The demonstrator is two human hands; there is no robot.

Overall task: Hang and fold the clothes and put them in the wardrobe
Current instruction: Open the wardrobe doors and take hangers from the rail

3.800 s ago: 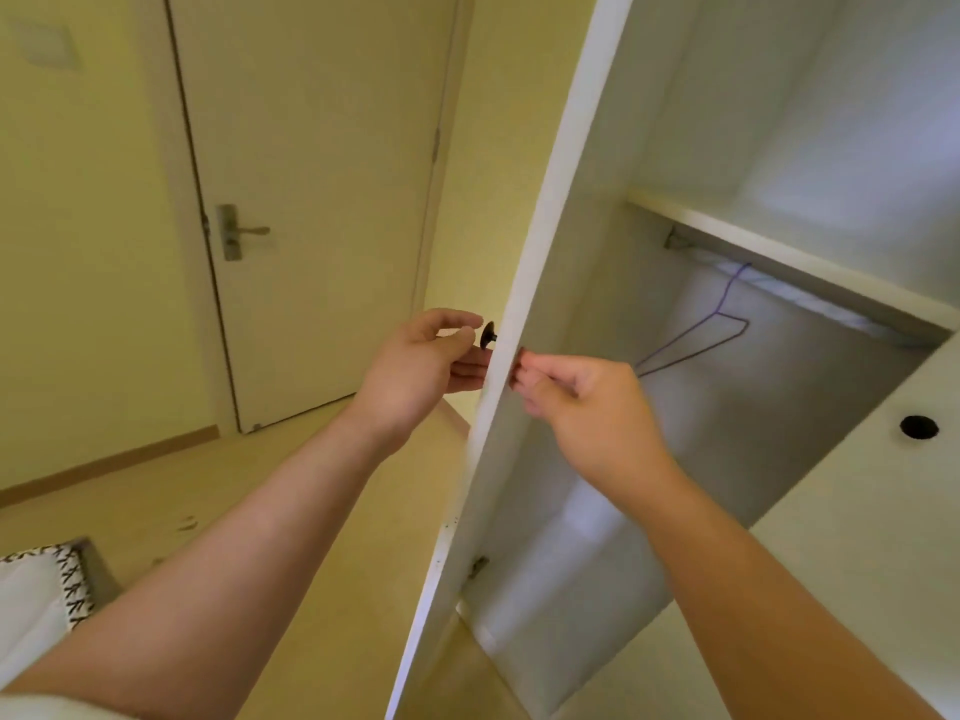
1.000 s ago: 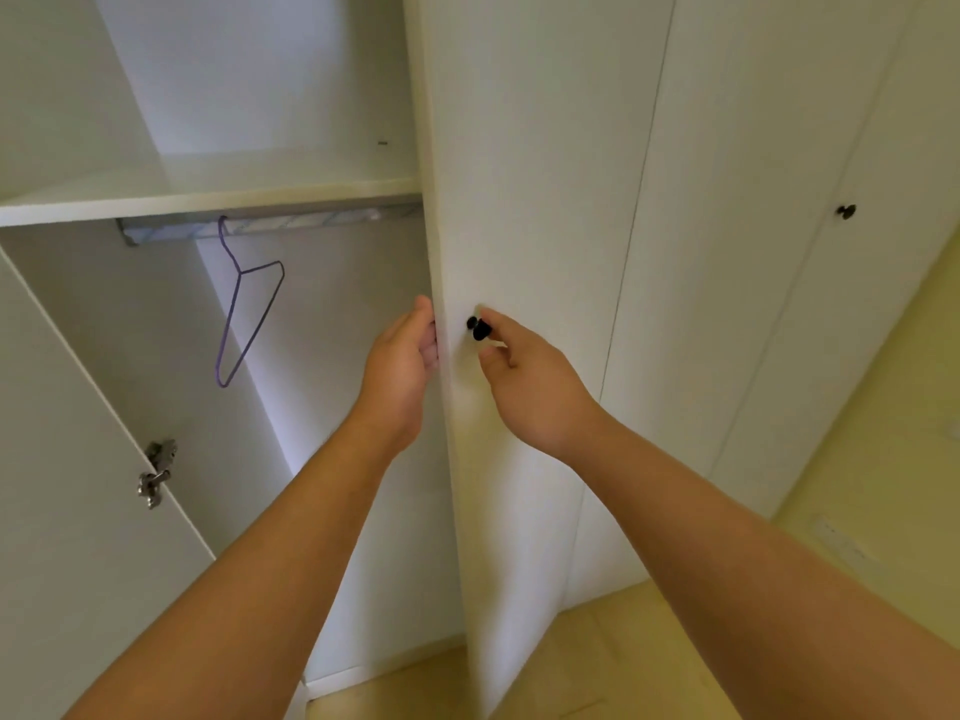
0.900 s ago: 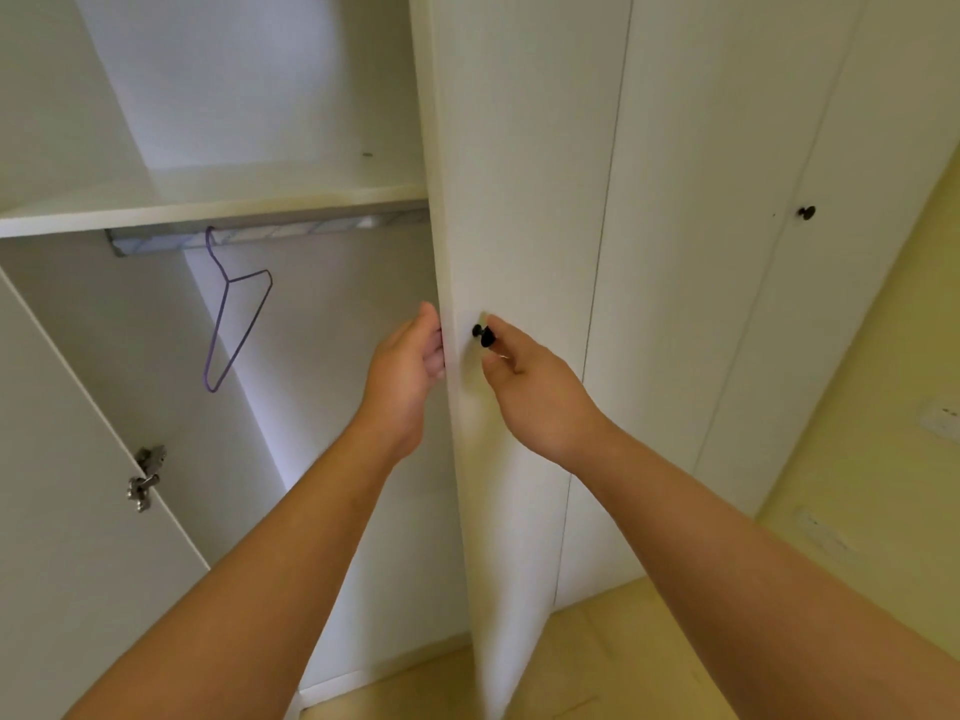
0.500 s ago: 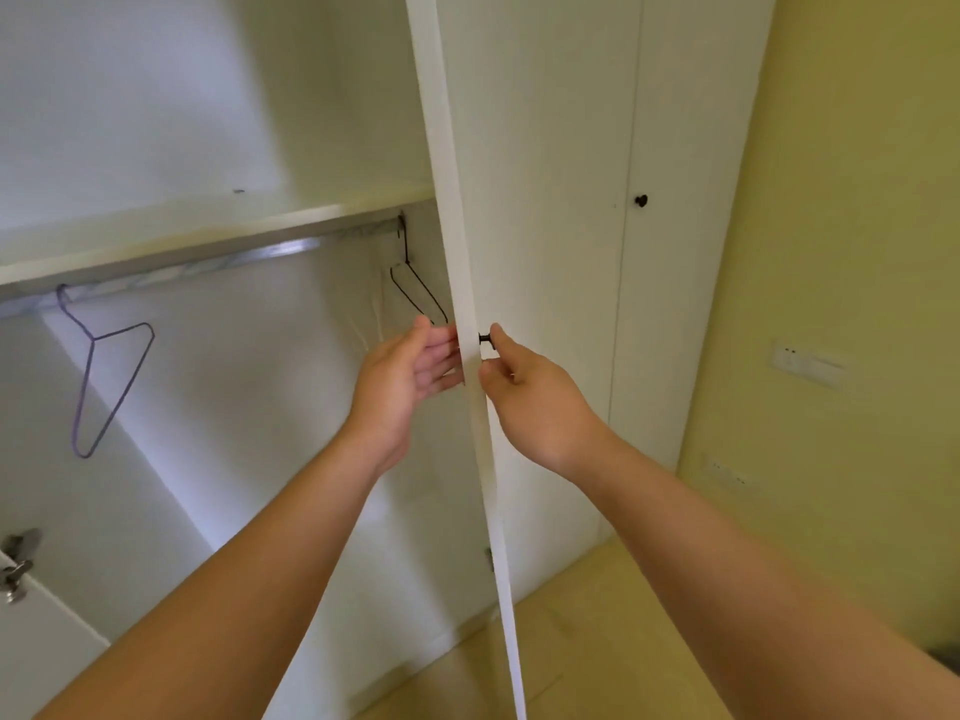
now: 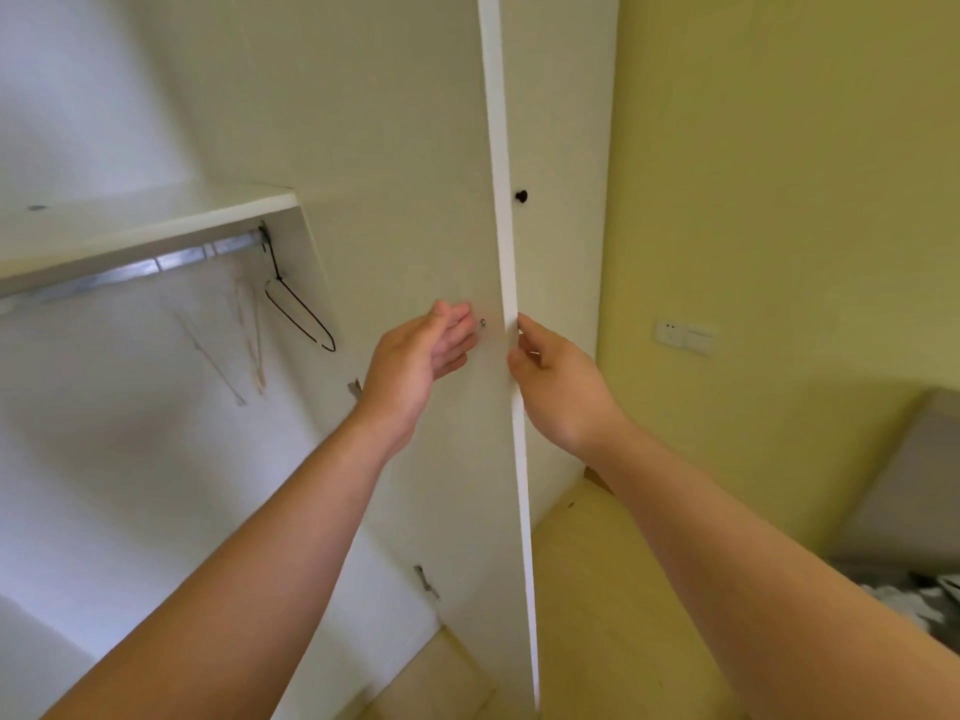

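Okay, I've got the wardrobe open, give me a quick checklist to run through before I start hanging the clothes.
1. Wardrobe door swung open: ok, seen almost edge-on.
2. Rail exposed: ok, it runs under the shelf.
3. Hanger available: ok, a black hanger hangs at the rail's right end.
4. Left hand free: ok, fingers straight, holding nothing, beside the door's inner face.
5. Right hand free: cannot tell, it is at the door's edge and what its fingers hold is hidden.
6. Garment ready: not ok, none shows in either hand.
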